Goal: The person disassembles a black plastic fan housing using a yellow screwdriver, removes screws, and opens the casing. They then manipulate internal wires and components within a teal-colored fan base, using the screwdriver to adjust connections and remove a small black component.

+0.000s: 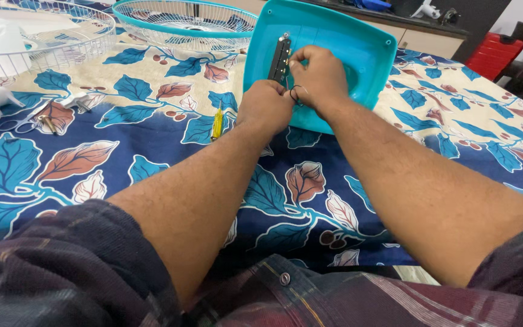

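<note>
Hands [266,108] [319,75] on glossy turquoise plastic base [358,51], thin black wire [296,94].

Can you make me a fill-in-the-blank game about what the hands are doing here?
1. Both hands, the left hand and the right hand, work on a square plastic base coloured ____.
2. The yellow screwdriver lies on the ____ beside the left hand.
3. The cloth is printed with ____.
4. The thin wire between the hands is ____.

Missing words: turquoise; cloth; leaves; black
</note>
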